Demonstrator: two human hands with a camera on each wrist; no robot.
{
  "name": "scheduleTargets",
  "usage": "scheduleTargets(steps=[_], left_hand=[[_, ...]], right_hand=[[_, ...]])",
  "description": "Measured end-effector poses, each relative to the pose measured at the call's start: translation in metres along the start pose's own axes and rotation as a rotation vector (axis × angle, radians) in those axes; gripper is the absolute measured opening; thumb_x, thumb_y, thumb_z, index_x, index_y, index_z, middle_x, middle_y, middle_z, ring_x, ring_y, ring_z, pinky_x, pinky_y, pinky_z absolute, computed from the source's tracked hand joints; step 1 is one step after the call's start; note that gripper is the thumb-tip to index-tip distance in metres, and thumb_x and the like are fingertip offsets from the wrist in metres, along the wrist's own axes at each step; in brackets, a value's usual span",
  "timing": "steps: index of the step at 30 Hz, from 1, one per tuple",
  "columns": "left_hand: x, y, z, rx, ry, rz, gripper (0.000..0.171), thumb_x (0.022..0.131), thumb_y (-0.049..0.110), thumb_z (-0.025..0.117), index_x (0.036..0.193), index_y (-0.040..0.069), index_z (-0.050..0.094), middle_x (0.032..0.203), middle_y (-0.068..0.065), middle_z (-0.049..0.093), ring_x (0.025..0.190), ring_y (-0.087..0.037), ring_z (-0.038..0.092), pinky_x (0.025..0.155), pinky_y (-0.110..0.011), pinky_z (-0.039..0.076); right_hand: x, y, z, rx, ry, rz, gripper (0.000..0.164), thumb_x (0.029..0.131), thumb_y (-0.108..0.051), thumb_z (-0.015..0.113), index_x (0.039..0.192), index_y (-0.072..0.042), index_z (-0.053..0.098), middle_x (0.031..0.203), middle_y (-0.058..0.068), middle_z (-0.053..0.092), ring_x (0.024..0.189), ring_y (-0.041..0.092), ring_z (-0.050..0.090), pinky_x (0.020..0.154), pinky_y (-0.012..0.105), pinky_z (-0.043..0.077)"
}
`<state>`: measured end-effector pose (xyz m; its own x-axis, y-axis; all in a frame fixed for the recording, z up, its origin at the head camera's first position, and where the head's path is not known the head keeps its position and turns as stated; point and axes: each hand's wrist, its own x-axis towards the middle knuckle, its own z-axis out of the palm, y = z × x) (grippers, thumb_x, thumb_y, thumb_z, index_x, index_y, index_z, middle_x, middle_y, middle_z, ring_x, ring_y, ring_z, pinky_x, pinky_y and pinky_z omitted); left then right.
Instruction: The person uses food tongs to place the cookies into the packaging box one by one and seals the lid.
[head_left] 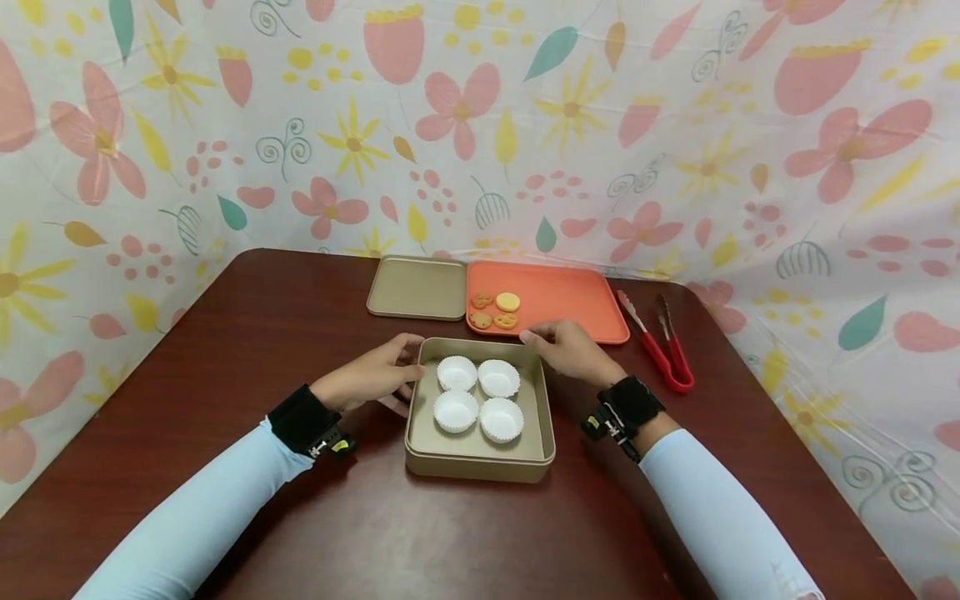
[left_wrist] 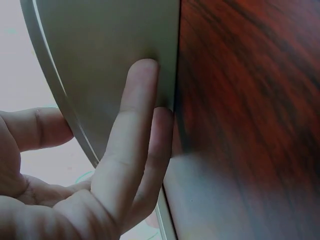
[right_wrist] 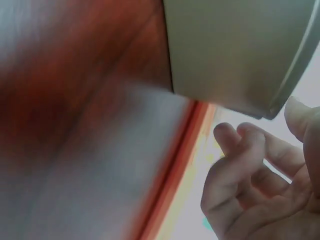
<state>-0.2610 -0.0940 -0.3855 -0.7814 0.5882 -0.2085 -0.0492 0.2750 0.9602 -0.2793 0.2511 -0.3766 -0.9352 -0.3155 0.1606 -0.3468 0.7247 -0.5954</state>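
A square tan metal tin (head_left: pixel 480 468) stands on the table, with several white paper baking cups (head_left: pixel 456 412) inside it. My left hand (head_left: pixel 378 372) holds the tin's left side, its thumb over the rim. In the left wrist view, two fingers (left_wrist: pixel 137 115) lie against the outer wall. My right hand (head_left: pixel 573 350) is at the back right corner. The right wrist view shows its thumb (right_wrist: pixel 300 115) close to the rim and its bent fingers apart from the wall; whether the thumb touches cannot be told.
Behind the tin lie a flat tan lid or tray (head_left: pixel 417 287) and an orange tray (head_left: pixel 558 292) with several small cookies (head_left: pixel 506 320) at its left end. Red-handled tongs (head_left: pixel 667 354) rest on the right. A flowered cloth (head_left: pixel 480 125) hangs behind the brown table (head_left: pixel 315 517).
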Motion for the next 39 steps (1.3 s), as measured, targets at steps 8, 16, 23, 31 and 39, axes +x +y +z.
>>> scheduleTargets(steps=[8,16,23,31,39], left_hand=[[0.0,0.002,0.003,0.002,0.011,-0.009,0.058,0.11,0.013,0.048,0.16,0.011,0.019,0.154,-0.027,0.029,0.097,-0.04,0.064,0.075,-0.047,0.065],[-0.002,0.001,0.001,-0.003,0.011,-0.002,0.059,0.11,0.012,0.048,0.16,0.01,0.018,0.156,-0.028,0.027,0.1,-0.042,0.064,0.076,-0.048,0.065],[-0.001,0.001,0.002,0.003,-0.002,0.0,0.058,0.11,0.013,0.047,0.16,0.01,0.018,0.155,-0.028,0.027,0.1,-0.042,0.064,0.075,-0.048,0.065],[0.0,0.001,0.001,0.002,-0.013,0.012,0.059,0.11,0.012,0.046,0.16,0.009,0.016,0.153,-0.029,0.029,0.097,-0.04,0.064,0.075,-0.048,0.065],[0.001,-0.002,0.0,-0.011,-0.027,0.026,0.058,0.11,0.011,0.046,0.16,0.007,0.016,0.152,-0.03,0.031,0.097,-0.041,0.065,0.075,-0.049,0.064]], right_hand=[[0.003,0.0,-0.012,-0.206,0.045,-0.016,0.047,0.108,-0.037,0.056,0.138,-0.002,0.061,0.118,0.016,0.069,0.098,0.028,0.066,0.075,0.043,0.056],[0.01,0.006,-0.027,-0.374,0.128,0.065,0.064,0.105,-0.042,0.059,0.152,0.0,0.044,0.143,0.028,0.045,0.125,0.043,0.052,0.1,0.058,0.05],[0.011,0.029,-0.046,-0.507,0.257,0.159,0.068,0.104,-0.043,0.06,0.151,0.002,0.042,0.144,0.035,0.038,0.122,0.057,0.039,0.085,0.068,0.051],[0.005,0.049,-0.064,-0.522,0.249,0.265,0.073,0.104,-0.043,0.058,0.154,0.005,0.034,0.147,0.038,0.031,0.122,0.06,0.034,0.081,0.069,0.051],[-0.007,0.063,-0.082,-0.553,0.241,0.388,0.065,0.103,-0.044,0.057,0.137,0.01,0.043,0.14,0.039,0.032,0.123,0.061,0.032,0.085,0.073,0.047]])
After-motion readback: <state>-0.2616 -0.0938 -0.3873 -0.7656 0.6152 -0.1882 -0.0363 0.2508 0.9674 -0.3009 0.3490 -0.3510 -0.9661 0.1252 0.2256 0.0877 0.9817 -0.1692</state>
